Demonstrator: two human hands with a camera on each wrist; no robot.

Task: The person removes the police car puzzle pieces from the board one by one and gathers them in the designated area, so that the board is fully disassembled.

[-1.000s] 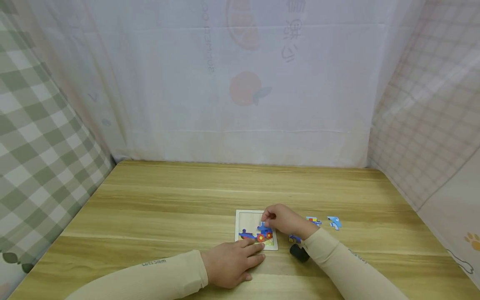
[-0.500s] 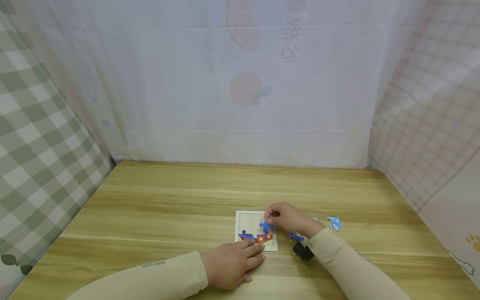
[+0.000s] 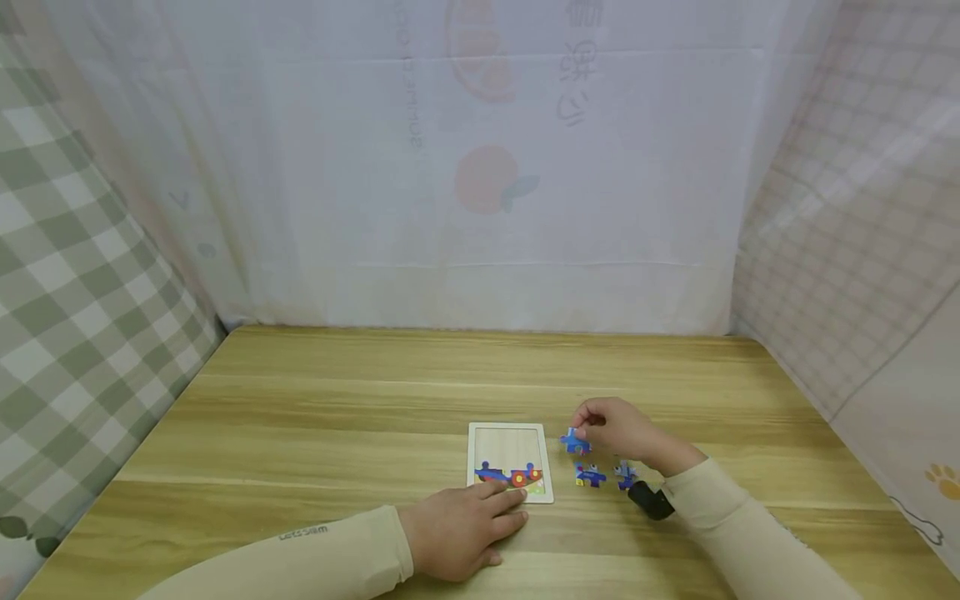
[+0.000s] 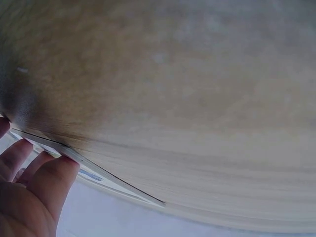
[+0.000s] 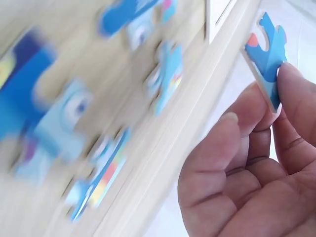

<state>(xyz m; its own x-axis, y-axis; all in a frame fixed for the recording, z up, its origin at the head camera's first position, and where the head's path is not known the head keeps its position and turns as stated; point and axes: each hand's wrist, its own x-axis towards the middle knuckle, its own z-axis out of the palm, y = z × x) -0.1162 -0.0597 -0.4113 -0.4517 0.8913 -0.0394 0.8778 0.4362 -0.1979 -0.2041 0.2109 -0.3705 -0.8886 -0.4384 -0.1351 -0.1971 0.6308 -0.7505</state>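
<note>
Pinching a flat blue jigsaw piece with knobbed edges (image 3: 574, 440) between thumb and fingertips of the right hand (image 3: 621, 431), gripping at the piece's 1 o'clock side and having hold of nothing else. Hovering with it just beside a pale wooden puzzle tray with a white border (image 3: 506, 446), apart from the rim, at between 2 and 3 o'clock from the tray's middle. Having that tray, conversely, at between 8 and 9 o'clock from the right hand; judging this sideways gap to be the relation mattering most for any coming move. Showing no clear long axis in the held piece, but tilting it in the right wrist view.

Resting the left hand (image 3: 467, 531) at about 7 o'clock on the tray, touching with straight fingers and gripping nothing; so being nearer to the tray with that hand. Showing blue-and-red printed pieces (image 3: 519, 478) along the tray's 6 o'clock side, and bare wood towards 12.

Lying loose on the wood-grain surface (image 3: 337, 392): a blue piece with a yellow corner (image 3: 590, 476) at 5 o'clock from the held piece, another blue-and-white one (image 3: 623, 473) at 4.
</note>
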